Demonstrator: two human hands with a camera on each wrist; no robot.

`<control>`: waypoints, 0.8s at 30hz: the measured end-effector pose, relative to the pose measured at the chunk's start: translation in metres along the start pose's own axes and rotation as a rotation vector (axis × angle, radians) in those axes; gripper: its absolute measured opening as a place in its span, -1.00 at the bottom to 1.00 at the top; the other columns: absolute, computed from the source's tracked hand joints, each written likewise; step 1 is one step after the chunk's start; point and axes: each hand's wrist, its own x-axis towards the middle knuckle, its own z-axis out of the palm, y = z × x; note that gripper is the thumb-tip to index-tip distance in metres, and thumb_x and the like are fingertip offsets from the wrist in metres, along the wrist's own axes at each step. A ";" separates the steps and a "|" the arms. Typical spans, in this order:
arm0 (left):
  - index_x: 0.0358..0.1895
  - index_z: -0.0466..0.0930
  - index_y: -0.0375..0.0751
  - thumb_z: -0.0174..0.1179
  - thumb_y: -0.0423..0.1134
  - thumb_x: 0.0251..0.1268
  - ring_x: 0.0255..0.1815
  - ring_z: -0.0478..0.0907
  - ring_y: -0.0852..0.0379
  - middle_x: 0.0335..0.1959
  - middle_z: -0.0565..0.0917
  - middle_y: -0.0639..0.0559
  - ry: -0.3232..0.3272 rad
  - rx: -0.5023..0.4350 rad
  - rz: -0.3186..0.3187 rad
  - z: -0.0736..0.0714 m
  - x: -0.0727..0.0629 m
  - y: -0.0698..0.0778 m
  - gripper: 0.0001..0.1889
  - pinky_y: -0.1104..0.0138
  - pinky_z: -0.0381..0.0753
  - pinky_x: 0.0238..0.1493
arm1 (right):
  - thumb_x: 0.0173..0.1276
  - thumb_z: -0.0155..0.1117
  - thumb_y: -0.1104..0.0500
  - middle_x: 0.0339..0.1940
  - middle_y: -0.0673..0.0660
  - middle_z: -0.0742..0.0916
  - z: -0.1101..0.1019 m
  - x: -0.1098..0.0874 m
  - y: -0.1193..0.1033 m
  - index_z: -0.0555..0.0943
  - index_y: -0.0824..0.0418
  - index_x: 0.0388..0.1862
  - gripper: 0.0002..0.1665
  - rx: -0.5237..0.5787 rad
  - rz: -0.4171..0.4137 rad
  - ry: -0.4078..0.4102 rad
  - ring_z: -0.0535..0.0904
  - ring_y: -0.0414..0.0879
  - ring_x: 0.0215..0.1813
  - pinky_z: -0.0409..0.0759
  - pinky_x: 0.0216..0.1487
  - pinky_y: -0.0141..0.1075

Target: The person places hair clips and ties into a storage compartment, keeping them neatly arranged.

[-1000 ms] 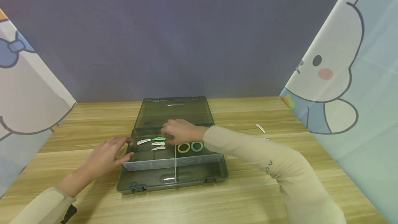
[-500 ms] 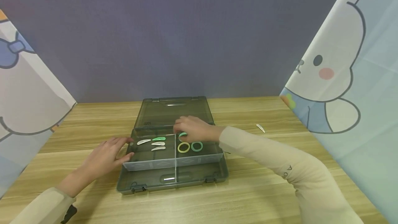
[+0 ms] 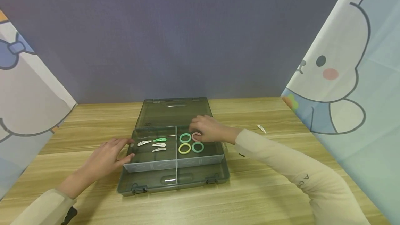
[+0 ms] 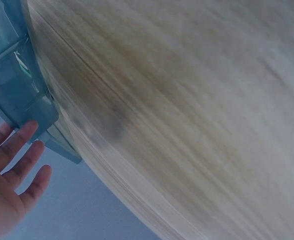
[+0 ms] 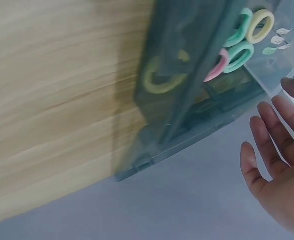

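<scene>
In the head view my left hand (image 3: pixel 107 155) rests at the left edge of the grey see-through box (image 3: pixel 150 185), fingers and thumb spread. My right hand (image 3: pixel 207 128) is over the back of the right compartment, partly covering a pink hair tie (image 3: pixel 196 135). Its fingers look loose in the right wrist view, with nothing visible between them. Beside the pink one lie a green hair tie (image 3: pixel 185 134), a yellow hair tie (image 3: pixel 184 152) and a teal hair tie (image 3: pixel 198 151). The left compartment holds a green hair clip (image 3: pixel 160 139) and several white hair clips (image 3: pixel 159 144).
A white hair clip (image 3: pixel 261 128) lies on the wooden table (image 3: pixel 250 197) to the right. The box lid (image 3: pixel 175 112) is folded back behind it. A yellow ring (image 5: pixel 149 82) shows at the box's side; whether inside, outside or reflected, I cannot tell.
My right hand has moved right from the divider to the pink hair tie, uncovering the green hair tie. The pink hair tie has come into view. My left hand has stayed put.
</scene>
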 end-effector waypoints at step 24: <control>-0.04 0.49 -0.20 0.31 -0.11 0.03 -0.14 0.58 -0.19 -0.14 0.65 -0.14 -0.003 0.000 -0.006 0.001 0.000 -0.001 -0.58 -0.10 0.53 -0.18 | 0.11 0.34 0.22 -0.19 0.09 0.68 0.000 -0.071 0.050 0.62 0.25 -0.21 -0.76 0.127 0.213 0.101 0.55 -0.01 -0.10 0.56 -0.03 -0.14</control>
